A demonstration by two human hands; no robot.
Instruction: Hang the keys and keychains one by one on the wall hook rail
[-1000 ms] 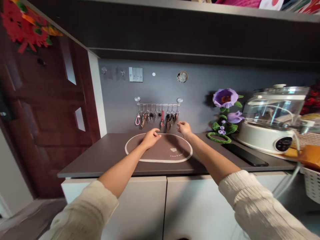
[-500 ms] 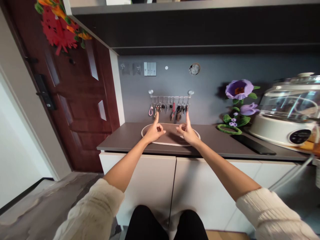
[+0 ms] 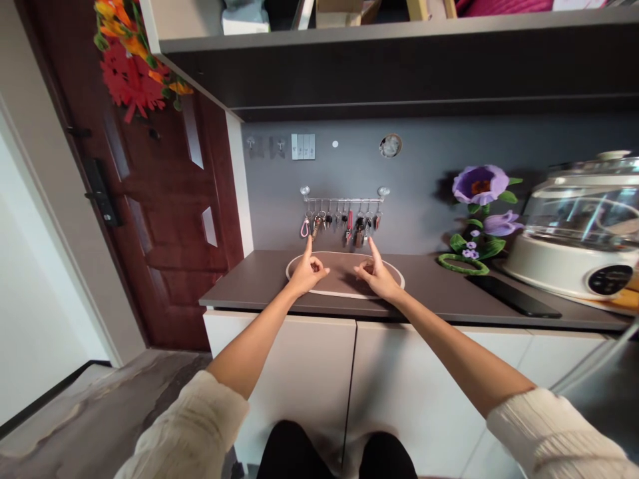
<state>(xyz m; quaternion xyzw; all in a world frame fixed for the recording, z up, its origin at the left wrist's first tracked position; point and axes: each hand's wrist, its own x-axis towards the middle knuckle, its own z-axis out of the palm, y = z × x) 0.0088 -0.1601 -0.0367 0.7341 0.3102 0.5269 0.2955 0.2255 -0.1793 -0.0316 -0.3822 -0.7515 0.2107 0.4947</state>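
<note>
My left hand (image 3: 305,271) is raised above the left part of an oval brown mat (image 3: 342,269) with a pale rim on the counter. Its index finger points up and the thumb reaches inward, while the other fingers curl with nothing visible in them. My right hand (image 3: 378,274) mirrors it over the mat's right part, index finger up and no object seen in it. Both hands are apart from each other. Behind the fingertips, a metal hook rail (image 3: 344,199) on the grey wall carries several keys and key rings, among them a pink carabiner (image 3: 305,227) and a red key holder (image 3: 349,226).
To the right stand a purple knitted flower (image 3: 480,185), a black phone (image 3: 514,296) lying flat, and an appliance (image 3: 574,246) with a clear lid. A dark shelf (image 3: 374,73) overhangs the counter (image 3: 249,283). A red-brown door (image 3: 170,233) is at left.
The view has tilted up slightly, so more of the shelf's contents shows. Both hands keep nearly the same pose, with the right index finger leaning a little more inward.
</note>
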